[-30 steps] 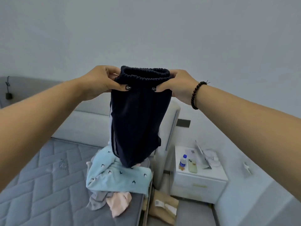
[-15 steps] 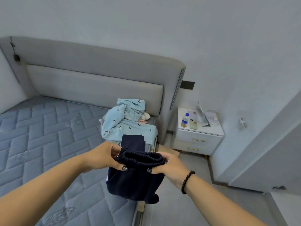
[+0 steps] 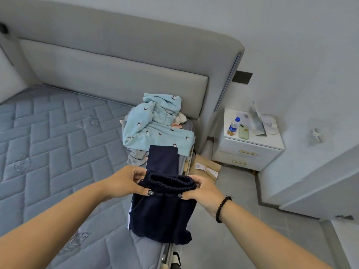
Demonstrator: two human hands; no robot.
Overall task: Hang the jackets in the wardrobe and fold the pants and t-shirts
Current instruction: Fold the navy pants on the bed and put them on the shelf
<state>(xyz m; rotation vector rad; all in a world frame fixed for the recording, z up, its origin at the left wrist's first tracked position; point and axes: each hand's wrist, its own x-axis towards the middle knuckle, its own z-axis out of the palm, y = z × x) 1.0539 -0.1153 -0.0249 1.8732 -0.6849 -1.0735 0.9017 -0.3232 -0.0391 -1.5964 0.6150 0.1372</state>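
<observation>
Left hand: I see my left hand (image 3: 124,182) pinching the left end of the elastic waistband, thumb in front, fingers curled behind.
Right hand: my right hand (image 3: 204,189) pinches the right end the same way; a dark bead bracelet (image 3: 223,208) sits on that wrist.
Held garment: one pair of navy pants (image 3: 163,214) with a white side stripe, hanging from both hands over the mattress edge; a flat navy section (image 3: 162,158) lies on the bed just beyond the waistband.
Clothes count: one light blue printed garment (image 3: 155,133) crumpled near the headboard, with one grey (image 3: 136,156) and one pink piece (image 3: 176,125) showing at its edges.
Change since earlier frames: I have brought the pants down from head height to just above the bed; the grip at both waistband ends is unchanged.
Surface: quilted grey-blue mattress (image 3: 58,142), padded grey headboard (image 3: 116,74).
Room: one white nightstand (image 3: 246,152) with two drawers, carrying one water bottle (image 3: 233,126), one phone (image 3: 243,132) and one propped tablet (image 3: 257,119); cardboard box (image 3: 206,167) on the grey floor between bed and nightstand.
</observation>
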